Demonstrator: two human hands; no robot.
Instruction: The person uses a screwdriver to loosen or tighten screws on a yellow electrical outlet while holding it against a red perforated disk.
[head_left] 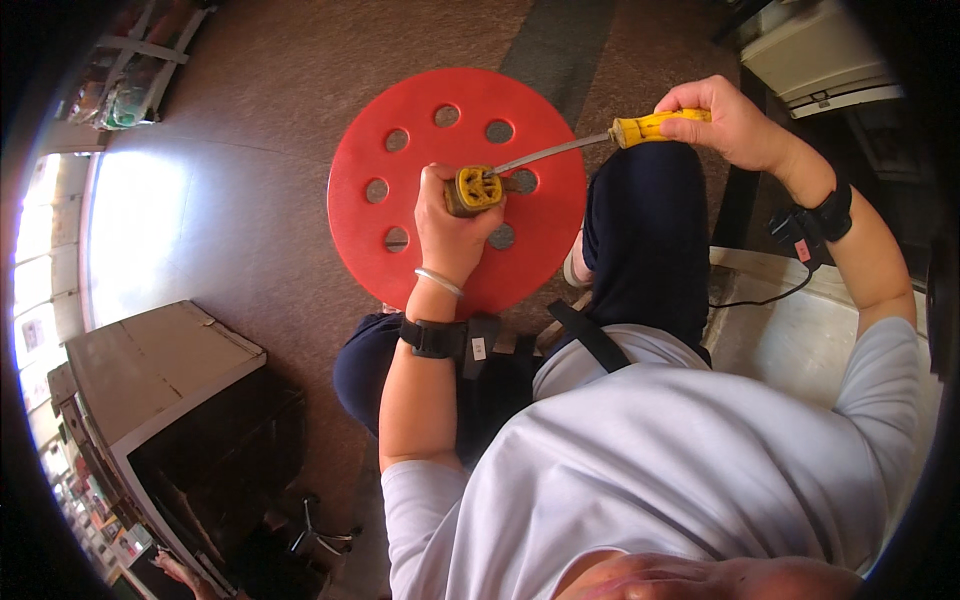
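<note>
My left hand (452, 228) is wrapped round a small blocky thing (478, 189) with a yellow, squarish open end and dark recesses inside; its kind I cannot make out. A short brown part sticks out on its right. In my right hand (725, 120), the fingers are closed on the yellow handle of a screwdriver (660, 127). Its long metal shank slants left and down, with the tip at the yellow end; whether it goes in is too small to tell. Both lie over a round red stool (460, 285) with several round holes.
My knees flank the stool, the right one (645, 240) just below the screwdriver. A cable (762, 303) hangs from my right wrist strap. A worn box-like cabinet (165, 375) stands at the lower left, a pale cabinet (820, 60) at the upper right. Brown floor (270, 100) surrounds the stool.
</note>
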